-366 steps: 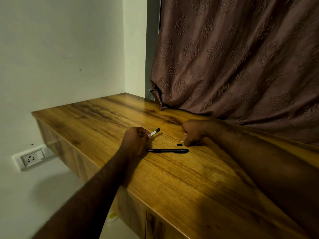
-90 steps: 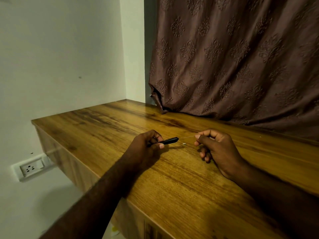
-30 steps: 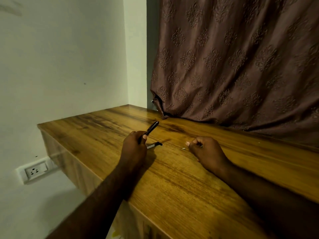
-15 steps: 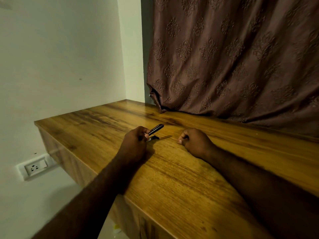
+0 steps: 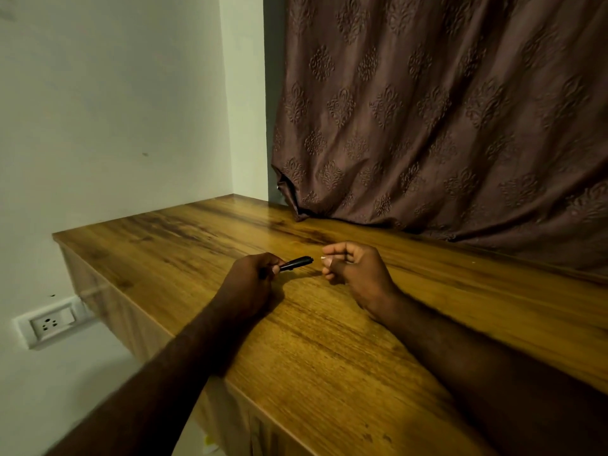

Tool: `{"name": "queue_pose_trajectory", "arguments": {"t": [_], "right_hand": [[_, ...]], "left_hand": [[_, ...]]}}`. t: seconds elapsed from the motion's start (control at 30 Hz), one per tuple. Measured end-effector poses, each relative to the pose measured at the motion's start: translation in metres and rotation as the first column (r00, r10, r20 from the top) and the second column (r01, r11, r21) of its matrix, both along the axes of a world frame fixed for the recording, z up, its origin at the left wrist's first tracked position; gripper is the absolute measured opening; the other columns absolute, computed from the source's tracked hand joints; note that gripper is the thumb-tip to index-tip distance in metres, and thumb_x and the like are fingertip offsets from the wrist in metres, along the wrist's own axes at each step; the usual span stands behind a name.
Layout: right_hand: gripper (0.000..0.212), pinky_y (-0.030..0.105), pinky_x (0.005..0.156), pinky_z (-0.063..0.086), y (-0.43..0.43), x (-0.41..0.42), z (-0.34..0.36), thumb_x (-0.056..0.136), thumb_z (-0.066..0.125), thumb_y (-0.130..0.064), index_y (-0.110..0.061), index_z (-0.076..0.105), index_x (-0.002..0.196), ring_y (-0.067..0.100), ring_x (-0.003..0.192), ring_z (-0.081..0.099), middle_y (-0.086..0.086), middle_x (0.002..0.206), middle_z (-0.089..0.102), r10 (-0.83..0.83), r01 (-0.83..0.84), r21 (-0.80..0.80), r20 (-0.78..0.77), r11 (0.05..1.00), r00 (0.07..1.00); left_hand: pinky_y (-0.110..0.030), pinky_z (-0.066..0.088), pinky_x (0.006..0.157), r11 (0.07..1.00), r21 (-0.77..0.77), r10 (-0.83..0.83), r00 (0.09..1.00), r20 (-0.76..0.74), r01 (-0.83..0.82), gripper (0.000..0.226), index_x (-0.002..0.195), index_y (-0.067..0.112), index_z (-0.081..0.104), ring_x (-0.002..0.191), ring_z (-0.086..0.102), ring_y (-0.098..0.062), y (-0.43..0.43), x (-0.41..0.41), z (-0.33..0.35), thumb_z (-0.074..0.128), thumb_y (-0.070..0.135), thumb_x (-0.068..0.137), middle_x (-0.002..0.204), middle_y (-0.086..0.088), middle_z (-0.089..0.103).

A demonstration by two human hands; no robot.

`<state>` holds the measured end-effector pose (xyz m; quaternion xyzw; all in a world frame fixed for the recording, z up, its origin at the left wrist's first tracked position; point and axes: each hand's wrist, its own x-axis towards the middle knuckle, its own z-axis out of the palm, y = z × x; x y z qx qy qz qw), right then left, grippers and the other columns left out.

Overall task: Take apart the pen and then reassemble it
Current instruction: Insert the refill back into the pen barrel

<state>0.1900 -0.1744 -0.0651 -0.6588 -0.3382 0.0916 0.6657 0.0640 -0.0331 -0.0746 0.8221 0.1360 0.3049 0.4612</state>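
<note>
My left hand grips a black pen barrel just above the wooden desk, its free end pointing right. My right hand is held a short gap to the right of that end. Its thumb and forefinger pinch a tiny pale pen part that points toward the barrel. The other fingers of the right hand are curled. The rest of the barrel is hidden inside my left fist.
A brown patterned curtain hangs down onto the back of the desk. A white wall stands on the left, with a wall socket below the desk's left edge. The desk's front edge runs diagonally under my forearms.
My right hand has lifted off the desk and turned, now pinching the small pale part. My left hand has lowered the barrel to nearly level. The loose piece near my left hand is gone from view.
</note>
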Motion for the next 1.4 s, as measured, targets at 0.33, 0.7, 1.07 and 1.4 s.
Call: {"name": "queue_pose_trajectory", "arguments": {"t": [0.33, 0.7, 1.07, 1.4], "right_hand": [[0.014, 0.029, 0.055, 0.049, 0.004, 0.002, -0.005, 0.089, 0.060, -0.001, -0.013, 0.065, 0.083, 0.015, 0.057, 0.057, 0.009, 0.068, 0.063, 0.019, -0.019, -0.028, 0.018, 0.999, 1.000], [0.009, 0.023, 0.049, 0.046, 0.004, 0.002, -0.006, 0.091, 0.056, -0.001, -0.004, 0.064, 0.093, 0.012, 0.056, 0.054, 0.006, 0.071, 0.062, 0.015, -0.010, -0.073, 0.067, 0.997, 0.998], [0.016, 0.018, 0.042, 0.040, 0.007, -0.001, -0.007, 0.094, 0.053, -0.006, -0.014, 0.060, 0.083, 0.009, 0.048, 0.049, 0.000, 0.070, 0.060, -0.014, 0.044, -0.171, 0.169, 0.984, 0.985], [0.018, 0.022, 0.042, 0.036, 0.002, -0.004, -0.003, 0.097, 0.052, -0.017, -0.011, 0.061, 0.082, 0.004, 0.039, 0.043, 0.008, 0.073, 0.062, 0.033, -0.011, -0.189, 0.113, 0.982, 0.993]], "left_hand": [[-0.020, 0.035, 0.038, 0.995, -0.093, -0.045, 0.999, -0.022, 0.043, 0.017, 0.089, 0.011, 0.067, 0.038, 0.047, -0.015, 0.007, 0.005, -0.005, 0.051, 0.013, 0.096, 0.051, -0.004, 0.055], [-0.022, 0.040, 0.041, 0.995, -0.092, -0.049, 0.998, -0.026, 0.047, 0.017, 0.094, 0.013, 0.067, 0.043, 0.053, -0.016, 0.008, 0.005, -0.004, 0.051, 0.011, 0.096, 0.060, -0.008, 0.061], [-0.023, 0.052, 0.061, 0.973, 0.224, 0.039, 0.999, 0.035, -0.045, 0.018, 0.094, 0.014, 0.071, 0.073, 0.068, -0.019, 0.017, 0.008, -0.006, 0.059, 0.004, 0.086, 0.084, -0.007, 0.071], [-0.022, 0.051, 0.074, 0.963, 0.267, 0.049, 0.999, 0.001, -0.047, 0.019, 0.103, 0.016, 0.070, 0.086, 0.066, -0.014, 0.017, 0.008, -0.006, 0.058, 0.008, 0.089, 0.094, -0.003, 0.070]]}}
